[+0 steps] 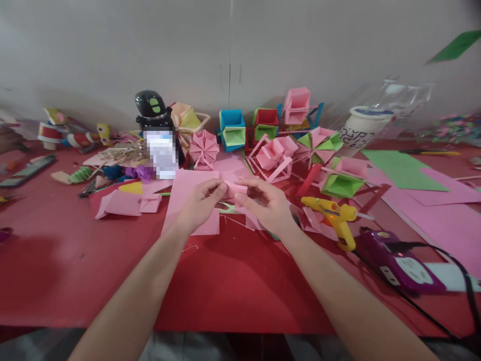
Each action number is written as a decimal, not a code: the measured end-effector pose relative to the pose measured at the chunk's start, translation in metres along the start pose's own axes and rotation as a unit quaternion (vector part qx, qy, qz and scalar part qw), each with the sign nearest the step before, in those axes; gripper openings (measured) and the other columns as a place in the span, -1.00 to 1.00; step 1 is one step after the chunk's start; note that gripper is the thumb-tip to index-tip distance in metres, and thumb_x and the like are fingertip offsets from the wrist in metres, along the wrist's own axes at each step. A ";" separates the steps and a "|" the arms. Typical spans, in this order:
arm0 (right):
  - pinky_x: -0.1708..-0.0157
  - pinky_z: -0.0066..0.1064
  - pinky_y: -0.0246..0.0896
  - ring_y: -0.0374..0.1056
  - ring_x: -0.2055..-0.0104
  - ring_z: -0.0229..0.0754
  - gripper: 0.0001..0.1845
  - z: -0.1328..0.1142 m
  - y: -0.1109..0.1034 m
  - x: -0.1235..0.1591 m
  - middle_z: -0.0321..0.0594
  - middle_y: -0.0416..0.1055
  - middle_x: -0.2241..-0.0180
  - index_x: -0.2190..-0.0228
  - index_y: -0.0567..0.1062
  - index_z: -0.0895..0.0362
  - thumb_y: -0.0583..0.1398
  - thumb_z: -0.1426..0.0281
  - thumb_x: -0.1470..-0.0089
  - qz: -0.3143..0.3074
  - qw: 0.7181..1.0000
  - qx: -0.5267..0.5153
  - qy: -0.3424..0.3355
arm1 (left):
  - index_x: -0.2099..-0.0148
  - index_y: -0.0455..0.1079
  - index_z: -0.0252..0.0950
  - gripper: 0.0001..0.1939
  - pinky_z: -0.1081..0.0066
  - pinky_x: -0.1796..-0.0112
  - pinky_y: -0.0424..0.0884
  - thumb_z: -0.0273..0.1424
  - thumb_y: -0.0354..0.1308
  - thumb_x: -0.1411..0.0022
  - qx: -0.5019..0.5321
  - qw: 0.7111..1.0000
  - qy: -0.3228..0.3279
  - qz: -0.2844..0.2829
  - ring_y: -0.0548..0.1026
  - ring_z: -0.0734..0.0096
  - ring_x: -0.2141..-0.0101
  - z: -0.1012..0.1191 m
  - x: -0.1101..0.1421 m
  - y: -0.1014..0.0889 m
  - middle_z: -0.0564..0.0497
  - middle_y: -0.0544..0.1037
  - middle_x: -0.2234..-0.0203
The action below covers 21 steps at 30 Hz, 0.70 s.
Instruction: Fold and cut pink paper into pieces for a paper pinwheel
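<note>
Between my two hands is a small folded piece of pink paper (235,188). My left hand (203,200) pinches its left end between thumb and fingers. At the other end, my right hand (265,203) grips it the same way. Beneath the left hand lies a flat pink sheet (188,223) on the red table (225,286). A light green object (227,207), partly covered, shows just below the held paper; I cannot make out its kind. Thin pink scraps lie under the right hand.
To the right are a yellow hot glue gun (334,215) and a purple power strip (402,265) with black cords. Folded paper models, including a pink one (276,155), line the back. A black figure (154,113) stands behind a lit phone (162,153). A white cup (364,128) stands right.
</note>
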State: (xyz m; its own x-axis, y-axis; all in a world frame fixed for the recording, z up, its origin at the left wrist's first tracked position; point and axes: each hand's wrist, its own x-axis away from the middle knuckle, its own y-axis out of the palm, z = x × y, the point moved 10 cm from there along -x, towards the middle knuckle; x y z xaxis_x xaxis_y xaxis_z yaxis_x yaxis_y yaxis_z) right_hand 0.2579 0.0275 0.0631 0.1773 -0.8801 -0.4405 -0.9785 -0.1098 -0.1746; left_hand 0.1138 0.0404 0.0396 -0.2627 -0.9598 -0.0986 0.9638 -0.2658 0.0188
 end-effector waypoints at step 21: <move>-0.01 -0.21 0.37 0.41 -0.04 -0.11 -0.61 0.012 0.016 0.000 -0.21 0.51 0.01 0.05 0.56 -0.05 0.36 0.35 -0.03 -0.079 0.991 -0.107 0.030 | 0.21 0.56 -0.30 -0.71 0.26 0.12 0.54 -0.19 0.14 -0.34 -0.083 0.995 0.060 0.016 0.57 0.27 0.22 0.013 0.003 0.004 -0.10 0.62 0.24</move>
State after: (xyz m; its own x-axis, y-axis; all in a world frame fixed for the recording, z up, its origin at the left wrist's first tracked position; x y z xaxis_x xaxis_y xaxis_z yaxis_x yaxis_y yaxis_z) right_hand 0.2436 0.0312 0.0497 0.3292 -0.8695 -0.3683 -0.9403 -0.3376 -0.0435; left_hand 0.1166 0.0347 0.0527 -0.2343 -0.9472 -0.2190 0.9683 -0.2074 -0.1389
